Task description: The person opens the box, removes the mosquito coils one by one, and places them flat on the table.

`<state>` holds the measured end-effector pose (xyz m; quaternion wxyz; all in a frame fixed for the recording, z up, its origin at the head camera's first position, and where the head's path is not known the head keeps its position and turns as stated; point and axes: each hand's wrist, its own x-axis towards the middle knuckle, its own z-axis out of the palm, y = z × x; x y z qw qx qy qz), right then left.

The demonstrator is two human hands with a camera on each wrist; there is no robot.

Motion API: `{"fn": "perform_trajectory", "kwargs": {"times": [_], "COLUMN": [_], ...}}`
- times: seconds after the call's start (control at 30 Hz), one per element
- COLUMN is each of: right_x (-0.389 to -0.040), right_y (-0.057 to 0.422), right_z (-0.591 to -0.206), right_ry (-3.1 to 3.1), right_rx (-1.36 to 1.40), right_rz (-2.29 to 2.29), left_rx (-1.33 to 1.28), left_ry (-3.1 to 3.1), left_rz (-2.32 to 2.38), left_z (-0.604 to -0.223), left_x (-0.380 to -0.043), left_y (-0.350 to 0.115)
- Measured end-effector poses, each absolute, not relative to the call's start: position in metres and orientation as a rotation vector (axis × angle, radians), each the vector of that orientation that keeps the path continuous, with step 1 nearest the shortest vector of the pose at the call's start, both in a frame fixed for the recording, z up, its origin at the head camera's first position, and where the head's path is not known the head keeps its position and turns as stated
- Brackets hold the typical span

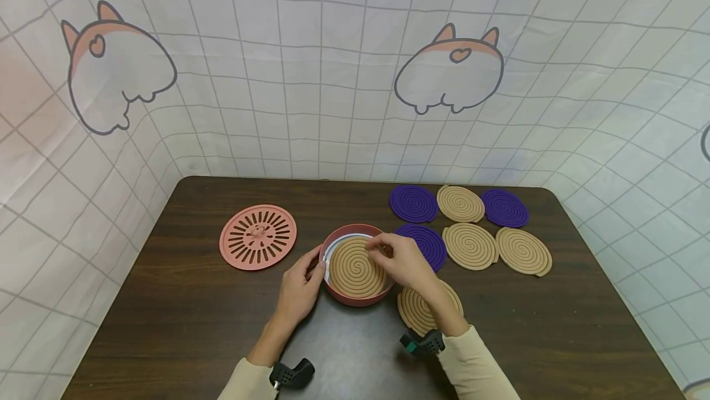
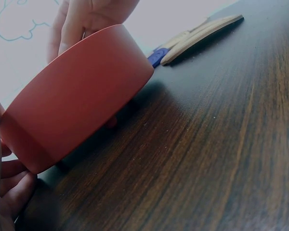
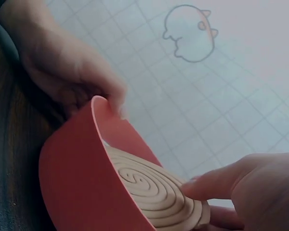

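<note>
A tan mosquito coil (image 1: 356,269) lies tilted within a round red box (image 1: 355,302), over a white lining that shows along the far left inside. My left hand (image 1: 299,288) grips the box at its left wall, the thumb at the rim. At the right side of the coil my right hand (image 1: 407,262) pinches its edge; in the right wrist view the thumb lies on top of the coil (image 3: 154,190) and fingers are under it. The left wrist view shows the box's outer wall (image 2: 86,91), with the coil hidden behind it.
A pink slotted lid (image 1: 258,237) lies at the left. Several purple coils (image 1: 413,203) and tan coils (image 1: 470,245) are spread at the back right. Another tan coil (image 1: 417,312) lies partly under my right forearm. A white tile-patterned curtain (image 1: 355,79) surrounds the table's back and sides.
</note>
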<state>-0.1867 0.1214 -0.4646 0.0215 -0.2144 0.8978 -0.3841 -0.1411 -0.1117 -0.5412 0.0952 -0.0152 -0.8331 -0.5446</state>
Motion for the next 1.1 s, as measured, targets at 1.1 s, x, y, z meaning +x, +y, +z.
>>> {"fn": "perform_trajectory", "kwargs": {"times": [1.1], "right_x": [-0.1842], "right_y": [0.1268], "right_z": [-0.4673], "right_ry": [2.714], "right_rx": [-0.617], "right_rz": [-1.372], "left_rx": [-0.038], "left_ry": [-2.463], "left_rz": [-1.628], "left_z": [-0.5412], "left_x": [-0.1424], "left_y": [-0.1123]}}
